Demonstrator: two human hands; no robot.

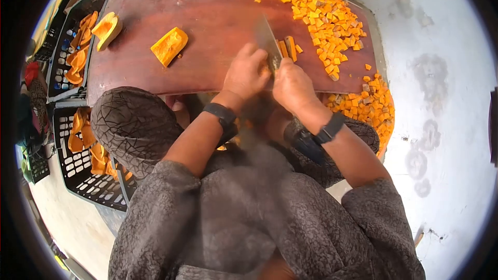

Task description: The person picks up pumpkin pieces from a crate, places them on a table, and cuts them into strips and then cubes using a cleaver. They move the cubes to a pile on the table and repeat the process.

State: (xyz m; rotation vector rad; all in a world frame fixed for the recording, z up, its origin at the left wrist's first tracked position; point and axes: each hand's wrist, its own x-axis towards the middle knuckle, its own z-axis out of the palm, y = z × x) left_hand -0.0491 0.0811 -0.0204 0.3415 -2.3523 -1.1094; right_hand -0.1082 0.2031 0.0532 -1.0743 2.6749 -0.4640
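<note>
Near the board's (207, 10) front edge, both hands, left (248, 72) and right (293, 85), grip a flat grey knife (266, 39) beside orange squash strips (288, 47).

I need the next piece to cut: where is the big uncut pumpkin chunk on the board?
In the head view the pumpkin chunk lies on the left half of the cutting board, left of both hands and the cleaver, apart from them.

We see a big brown board (207, 15). At one o'clock lies a heap of little orange cubes (324, 18). At eleven o'clock lie two big orange chunks (168, 45), well apart.
</note>
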